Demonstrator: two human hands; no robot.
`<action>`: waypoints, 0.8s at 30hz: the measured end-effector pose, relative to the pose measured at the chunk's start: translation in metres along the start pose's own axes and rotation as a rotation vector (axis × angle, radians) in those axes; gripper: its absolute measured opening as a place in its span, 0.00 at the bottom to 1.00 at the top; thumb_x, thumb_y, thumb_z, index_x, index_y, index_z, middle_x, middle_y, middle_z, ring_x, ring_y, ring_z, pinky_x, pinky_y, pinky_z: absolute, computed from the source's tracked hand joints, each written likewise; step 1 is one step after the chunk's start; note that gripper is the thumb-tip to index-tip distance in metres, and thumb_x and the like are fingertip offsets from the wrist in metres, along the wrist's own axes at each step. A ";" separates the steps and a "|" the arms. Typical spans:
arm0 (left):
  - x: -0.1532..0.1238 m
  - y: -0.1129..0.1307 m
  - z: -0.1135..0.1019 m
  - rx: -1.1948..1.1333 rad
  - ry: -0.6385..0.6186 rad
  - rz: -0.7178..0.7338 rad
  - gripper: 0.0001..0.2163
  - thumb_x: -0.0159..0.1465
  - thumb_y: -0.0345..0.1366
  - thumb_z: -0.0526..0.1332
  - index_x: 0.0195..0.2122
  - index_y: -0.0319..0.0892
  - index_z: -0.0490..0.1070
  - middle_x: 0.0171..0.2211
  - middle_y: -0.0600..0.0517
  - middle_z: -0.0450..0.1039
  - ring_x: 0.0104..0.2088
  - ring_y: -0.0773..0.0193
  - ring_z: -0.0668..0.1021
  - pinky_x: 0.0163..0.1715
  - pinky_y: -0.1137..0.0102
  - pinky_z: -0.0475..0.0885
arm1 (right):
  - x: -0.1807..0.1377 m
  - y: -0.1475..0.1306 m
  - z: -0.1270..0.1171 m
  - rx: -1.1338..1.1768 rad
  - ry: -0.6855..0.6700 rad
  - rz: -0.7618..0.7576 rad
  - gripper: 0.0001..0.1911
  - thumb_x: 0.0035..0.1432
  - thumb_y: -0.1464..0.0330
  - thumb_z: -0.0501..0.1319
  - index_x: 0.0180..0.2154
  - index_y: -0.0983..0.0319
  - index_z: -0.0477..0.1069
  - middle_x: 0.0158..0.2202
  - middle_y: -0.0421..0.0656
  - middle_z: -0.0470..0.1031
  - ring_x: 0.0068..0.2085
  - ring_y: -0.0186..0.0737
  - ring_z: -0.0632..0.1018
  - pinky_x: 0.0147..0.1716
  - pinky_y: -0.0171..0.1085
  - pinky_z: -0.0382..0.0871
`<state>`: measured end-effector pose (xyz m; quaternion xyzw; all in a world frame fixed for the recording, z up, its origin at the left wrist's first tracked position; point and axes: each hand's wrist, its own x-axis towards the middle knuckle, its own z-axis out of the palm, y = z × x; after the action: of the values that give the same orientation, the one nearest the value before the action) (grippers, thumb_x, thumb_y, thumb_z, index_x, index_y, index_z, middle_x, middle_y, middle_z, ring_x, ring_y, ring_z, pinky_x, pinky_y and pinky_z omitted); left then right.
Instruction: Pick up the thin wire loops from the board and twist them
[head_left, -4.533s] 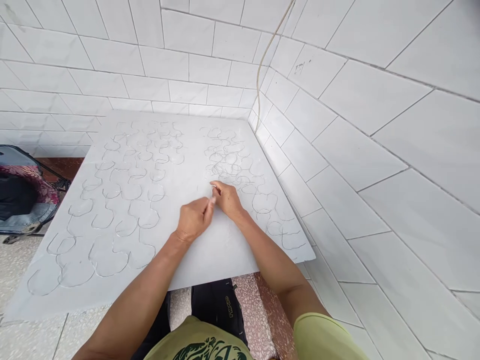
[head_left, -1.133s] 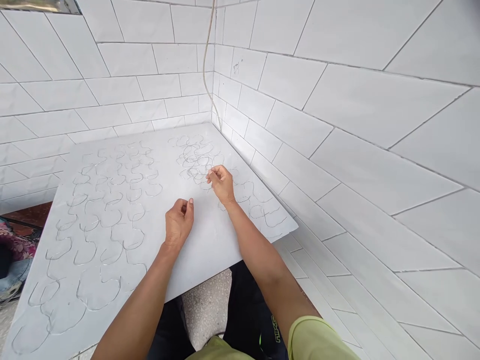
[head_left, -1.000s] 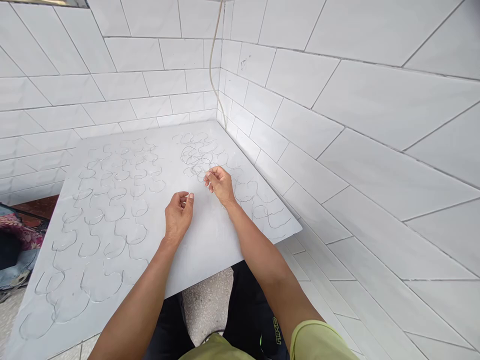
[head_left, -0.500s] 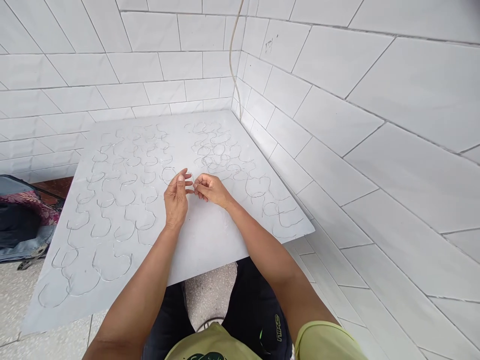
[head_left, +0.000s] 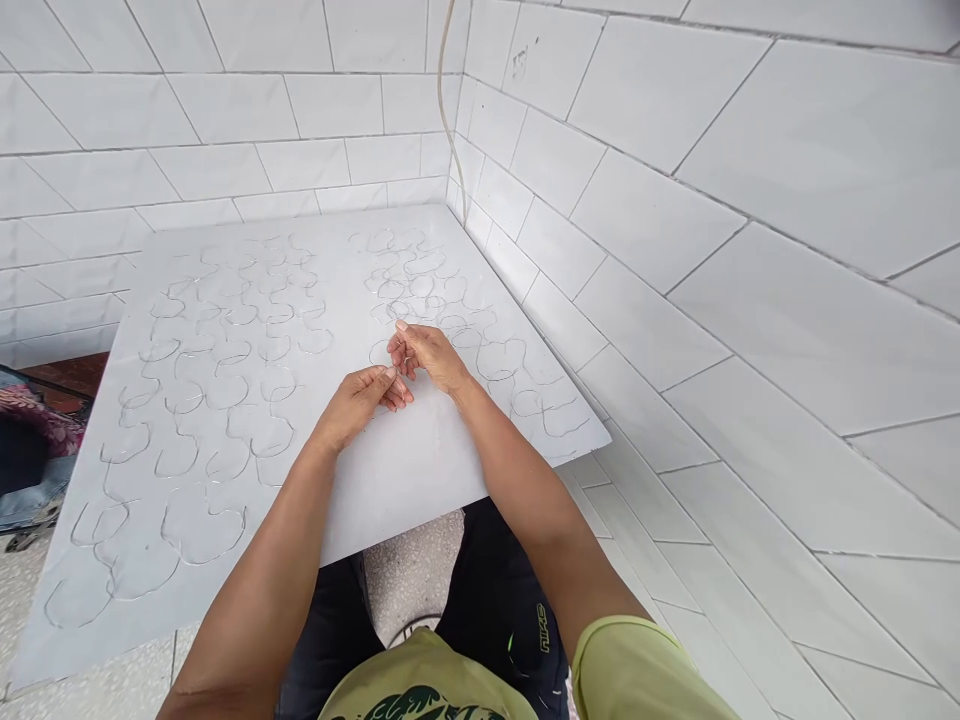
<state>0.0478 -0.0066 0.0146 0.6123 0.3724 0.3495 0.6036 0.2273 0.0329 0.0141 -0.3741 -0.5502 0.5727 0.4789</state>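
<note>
**Hands meet over a board of bent wire loops**

Head view: a white board (head_left: 420,470) lies flat in a corner of a white-tiled room, its far edge and its right edge against the tiled walls (head_left: 675,230). Thin wire loops (head_left: 225,380) lie in rows across the left half, and a denser cluster of loops (head_left: 420,290) sits just beyond the hands. The left hand (head_left: 360,400) and right hand (head_left: 427,355) touch near the board's middle. Both have their fingers curled in narrow, tips pinched close. Whether a wire sits between them cannot be told. A pale cable (head_left: 448,120) hangs down the corner. A fabric bag (head_left: 30,450) lies on the speckled floor (head_left: 409,580) at far left.
</note>
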 end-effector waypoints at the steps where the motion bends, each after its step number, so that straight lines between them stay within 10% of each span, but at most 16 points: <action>1: 0.000 -0.001 0.001 0.016 -0.050 -0.038 0.21 0.68 0.54 0.60 0.34 0.40 0.78 0.36 0.42 0.81 0.35 0.59 0.80 0.40 0.63 0.75 | 0.000 -0.002 -0.003 0.002 -0.032 0.016 0.27 0.61 0.43 0.61 0.31 0.62 0.73 0.25 0.41 0.72 0.24 0.32 0.71 0.20 0.31 0.64; 7: 0.001 -0.001 0.002 -0.052 -0.138 -0.178 0.21 0.65 0.55 0.63 0.39 0.38 0.78 0.37 0.39 0.82 0.35 0.55 0.83 0.40 0.60 0.78 | -0.003 -0.005 -0.013 -0.002 -0.144 0.001 0.22 0.57 0.51 0.70 0.28 0.62 0.70 0.24 0.38 0.69 0.23 0.29 0.67 0.20 0.31 0.62; 14: -0.002 0.017 -0.010 -0.448 -0.067 -0.123 0.41 0.65 0.68 0.49 0.56 0.33 0.75 0.48 0.31 0.79 0.43 0.48 0.84 0.37 0.60 0.80 | 0.005 0.003 -0.016 0.092 0.157 -0.016 0.20 0.58 0.51 0.69 0.31 0.61 0.70 0.23 0.35 0.67 0.21 0.29 0.66 0.19 0.31 0.61; 24: 0.005 0.006 -0.010 -0.547 0.398 0.094 0.12 0.63 0.41 0.70 0.42 0.40 0.79 0.44 0.45 0.80 0.39 0.66 0.82 0.40 0.74 0.79 | 0.006 0.009 -0.002 -0.004 0.103 -0.025 0.18 0.60 0.53 0.68 0.31 0.60 0.68 0.25 0.38 0.72 0.21 0.31 0.70 0.18 0.31 0.64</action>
<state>0.0418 0.0029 0.0204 0.3638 0.3467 0.5765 0.6443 0.2269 0.0398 0.0054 -0.3973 -0.5306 0.5454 0.5130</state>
